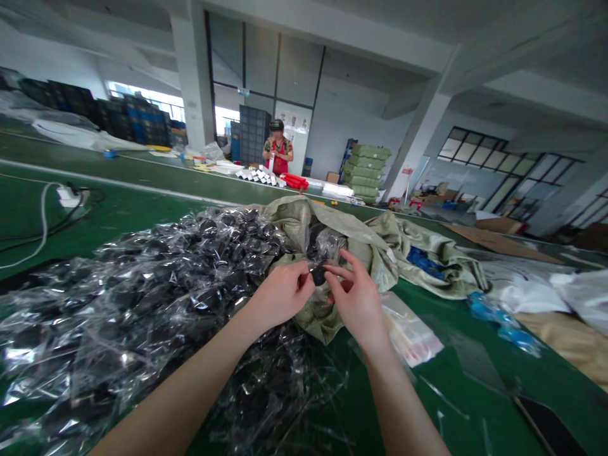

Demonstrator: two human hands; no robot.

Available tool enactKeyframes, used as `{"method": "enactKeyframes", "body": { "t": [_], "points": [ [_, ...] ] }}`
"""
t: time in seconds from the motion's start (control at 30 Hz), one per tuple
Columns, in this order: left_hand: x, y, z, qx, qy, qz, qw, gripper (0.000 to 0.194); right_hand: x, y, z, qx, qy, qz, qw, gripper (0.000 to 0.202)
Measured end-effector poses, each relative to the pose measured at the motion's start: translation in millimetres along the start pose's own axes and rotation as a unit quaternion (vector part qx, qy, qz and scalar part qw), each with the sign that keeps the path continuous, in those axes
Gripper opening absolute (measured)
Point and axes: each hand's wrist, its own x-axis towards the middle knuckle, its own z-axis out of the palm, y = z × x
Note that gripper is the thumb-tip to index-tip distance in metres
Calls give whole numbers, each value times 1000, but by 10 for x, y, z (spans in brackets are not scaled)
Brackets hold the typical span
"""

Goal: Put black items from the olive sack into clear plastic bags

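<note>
Fingertips closed, my left hand (285, 294) and right hand (357, 296) pinch a small black piece (318, 274) at the olive sack (332, 218) | piece looks light, firm, best held by its rim | left, clear bags (142, 304) hold dark pieces (209, 299); centre, the sack shows filmy wrapping (331, 242); right, a second sack (460, 272) holds blue items (422, 258)

The small black item (318, 273) between the bare hands is partly covered by fingers and too small to identify. Blur hides the co-worker's face. The pile of clear-plastic-wrapped black pieces (156, 297) runs past the left edge; the dark flat rectangular object (553, 425) is cut off below. The contents of the blue-filled sack (458, 269) are indistinct.
</note>
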Motion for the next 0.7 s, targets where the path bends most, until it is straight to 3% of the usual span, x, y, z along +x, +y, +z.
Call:
{"method": "enactKeyframes", "body": {
  "t": [0.13, 0.27, 0.4, 0.47, 0.7],
  "points": [
    [2, -5, 31, 3, 5, -3, 1000, 22, 12, 38, 7, 36, -12, -7, 999, 51],
    [-3, -31, 76, -6, 19, -29, 999, 29, -10, 37, 41, 9, 15, -36, 999, 49],
    [-5, -61, 113, -56, 50, -37, 996, 24, -22, -1, 33, -2, 21, -52, 998, 43],
    [-5, -74, 122, -76, 45, -36, 995, 31, -22, -11, 25, -1, 21, -57, 998, 41],
    [-12, -87, 126, -39, 73, -27, 996, 33, -26, -23, 39, -16, 21, -56, 998, 41]
  ]
}}
